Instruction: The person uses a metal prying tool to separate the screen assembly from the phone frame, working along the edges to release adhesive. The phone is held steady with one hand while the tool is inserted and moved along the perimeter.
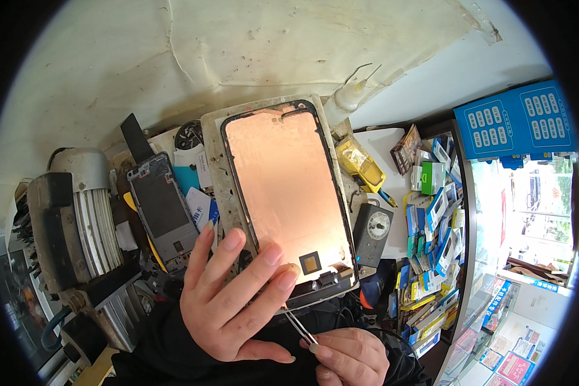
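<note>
A phone display assembly (283,180) with a copper-coloured back and a black rim lies on a worn pale plate (213,145). Near its lower end shows a small dark square part (311,262). My left hand (238,302) has its fingers stretched and spread over the lower left corner; whether the fingertips touch it I cannot tell. In my right hand (354,357), below the plate, is a pair of metal tweezers (298,327), pinched between thumb and fingers. The tips point up to the assembly's lower edge, partly hidden by my left fingers.
Left of the plate lies a dark phone frame (162,206), beside a grimy machine with a ribbed motor (96,219). To the right are a yellow packaged item (360,164), a grey box with a dial (373,233) and several small boxes (434,241). A bottle (347,100) stands behind.
</note>
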`<state>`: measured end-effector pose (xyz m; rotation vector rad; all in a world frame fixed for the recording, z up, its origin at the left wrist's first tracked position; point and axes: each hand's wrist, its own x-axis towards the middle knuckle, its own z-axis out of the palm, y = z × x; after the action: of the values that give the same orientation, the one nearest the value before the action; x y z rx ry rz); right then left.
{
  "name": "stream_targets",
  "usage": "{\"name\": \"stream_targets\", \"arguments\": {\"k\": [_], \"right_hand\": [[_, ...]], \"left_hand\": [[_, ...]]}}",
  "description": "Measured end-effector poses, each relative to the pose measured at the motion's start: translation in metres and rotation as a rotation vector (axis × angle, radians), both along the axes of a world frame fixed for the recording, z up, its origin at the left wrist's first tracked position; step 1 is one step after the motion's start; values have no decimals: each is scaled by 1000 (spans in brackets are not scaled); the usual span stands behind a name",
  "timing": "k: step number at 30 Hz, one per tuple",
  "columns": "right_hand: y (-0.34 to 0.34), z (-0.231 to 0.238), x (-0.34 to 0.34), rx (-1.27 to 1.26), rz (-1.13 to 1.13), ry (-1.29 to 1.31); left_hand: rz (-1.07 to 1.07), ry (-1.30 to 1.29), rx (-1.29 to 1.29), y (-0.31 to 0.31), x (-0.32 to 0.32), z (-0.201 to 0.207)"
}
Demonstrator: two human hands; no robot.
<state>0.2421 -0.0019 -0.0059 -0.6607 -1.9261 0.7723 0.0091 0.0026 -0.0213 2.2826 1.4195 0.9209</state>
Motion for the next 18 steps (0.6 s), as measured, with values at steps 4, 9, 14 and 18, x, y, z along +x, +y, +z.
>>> {"name": "stream_targets", "arguments": {"k": [4,9,14,18], "right_hand": [[-2,1,0,-11,-9,0],[-2,1,1,-38,1,-19],[-4,0,-1,-43,-11,5],[-2,-5,-1,-11,-1,35]], "left_hand": [[-1,-6,-1,0,0,-1],[-2,-8,3,0,0,-1],[-2,-2,-2,0,0,0],[1,-2,-1,0,0,0]]}}
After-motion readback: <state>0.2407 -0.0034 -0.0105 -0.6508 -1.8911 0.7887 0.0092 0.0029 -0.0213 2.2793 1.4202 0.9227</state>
